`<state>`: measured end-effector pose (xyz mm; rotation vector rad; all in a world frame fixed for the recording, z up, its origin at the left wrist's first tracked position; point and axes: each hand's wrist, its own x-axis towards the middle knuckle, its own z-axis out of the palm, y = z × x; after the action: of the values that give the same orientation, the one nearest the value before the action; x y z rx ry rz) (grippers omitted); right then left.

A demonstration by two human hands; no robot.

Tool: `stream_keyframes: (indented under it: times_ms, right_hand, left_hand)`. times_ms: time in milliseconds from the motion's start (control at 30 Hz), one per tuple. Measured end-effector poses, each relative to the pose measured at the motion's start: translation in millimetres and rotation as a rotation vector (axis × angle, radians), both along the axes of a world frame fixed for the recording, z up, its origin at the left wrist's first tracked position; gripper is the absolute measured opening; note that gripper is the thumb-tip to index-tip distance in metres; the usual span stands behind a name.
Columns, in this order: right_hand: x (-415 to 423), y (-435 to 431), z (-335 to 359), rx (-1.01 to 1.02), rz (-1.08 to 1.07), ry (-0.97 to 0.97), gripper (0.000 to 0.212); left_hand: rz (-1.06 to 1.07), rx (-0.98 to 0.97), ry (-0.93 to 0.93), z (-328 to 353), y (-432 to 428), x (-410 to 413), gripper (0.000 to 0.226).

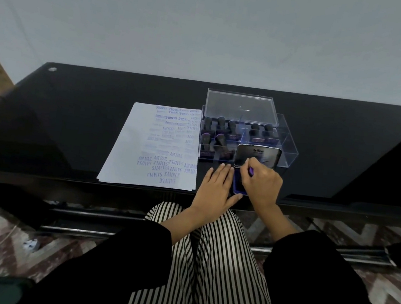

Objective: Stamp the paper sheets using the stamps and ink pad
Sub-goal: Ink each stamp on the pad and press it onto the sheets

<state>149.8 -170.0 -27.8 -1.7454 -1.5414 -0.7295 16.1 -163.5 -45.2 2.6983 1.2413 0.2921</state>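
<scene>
Head view: at the centre of the frame the left grip (215,187) lies flat on the black counter (70,122), fingers straight and together. It sits just beside the left edge of the ink pad (237,185), and its thumb reaches across to touch the pad's near corner. The right grip (261,183) is curled, fingers and thumb pinched round a purple stamp (251,171) held over the pad's blue surface; whether the stamp face touches the ink cannot be told, as the fingers hide it. The pad's lid (257,156) stands open behind it, with the word "Artline" on it.

Left of the grips lie the paper sheets (133,148), a white stack reaching the counter's near edge. The right half of the top sheet is crowded with purple prints reading SAMPLE, AIR MAIL, AMENDED and FRAGILE, while its left half is blank.

Just above the pad in the frame stands a clear plastic box (289,148) with compartments, touching or nearly touching the paper's right edge. Black-handled stamps (221,124) stand in its left and middle compartments. A clear lid (238,106) rests behind them, over the back of the box.

Black sleeves and striped trousers fill the lower frame.
</scene>
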Motion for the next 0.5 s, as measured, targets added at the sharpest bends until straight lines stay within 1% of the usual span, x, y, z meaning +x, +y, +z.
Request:
stream_keyframes:
  times_ms: [100,300,500]
  right_hand:
    - [0.5,2.6,0.5,0.010,-0.020,-0.026,0.034]
    - [-2.8,4.0,3.2,0.020,-0.052,-0.033,0.033]
    - [-4.5,-11.6,-3.9,0.048,0.030,0.027,0.032]
  left_hand:
    - [0.001,-0.015,0.004,2.0,-0.4,-0.1,0.070]
    - [0.007,-0.018,-0.002,3.6,-1.2,0.1,0.068]
    - [0.005,-0.027,-0.024,3.7,-1.7,0.2,0.068]
